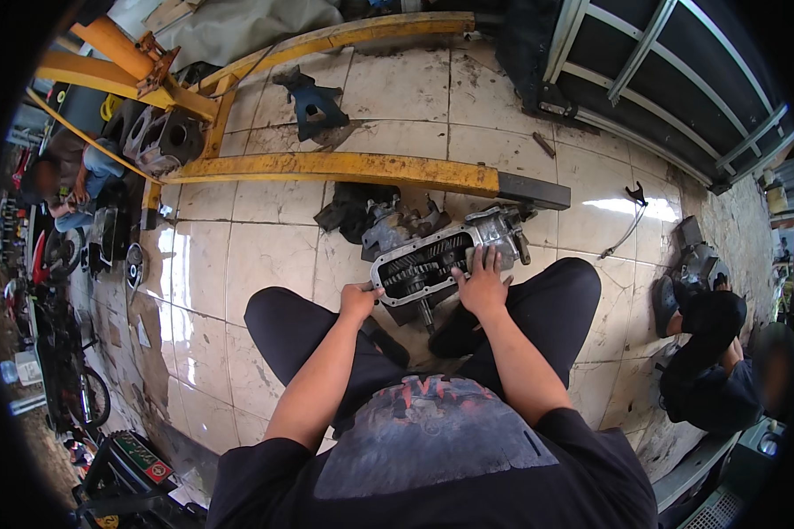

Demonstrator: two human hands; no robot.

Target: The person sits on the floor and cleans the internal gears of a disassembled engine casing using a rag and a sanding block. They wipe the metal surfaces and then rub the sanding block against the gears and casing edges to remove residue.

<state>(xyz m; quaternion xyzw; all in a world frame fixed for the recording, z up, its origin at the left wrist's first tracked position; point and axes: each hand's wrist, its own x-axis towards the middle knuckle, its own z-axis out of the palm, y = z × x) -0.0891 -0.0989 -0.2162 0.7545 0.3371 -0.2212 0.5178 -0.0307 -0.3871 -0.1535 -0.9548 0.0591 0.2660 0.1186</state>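
Note:
A metal gearbox housing [390, 259] lies on the floor between my knees, its long opening facing up. Rows of gears [423, 268] show inside, and a splined shaft [426, 316] points towards me. My left hand [359, 302] grips the left end of the rim, thumb on top. Spread over the right end of the opening is my right hand [484, 281], its fingers lying on the metal. A small tan patch shows under those fingers; whether it is a separate piece I cannot tell.
Beyond the gearbox runs the yellow leg of an engine hoist [344, 167]. Dirty metal parts [403, 221] and a black cloth [354, 211] lie between them. A blue stand [314, 106] is farther off, a shift fork [635, 195] to the right. People sit at left and right.

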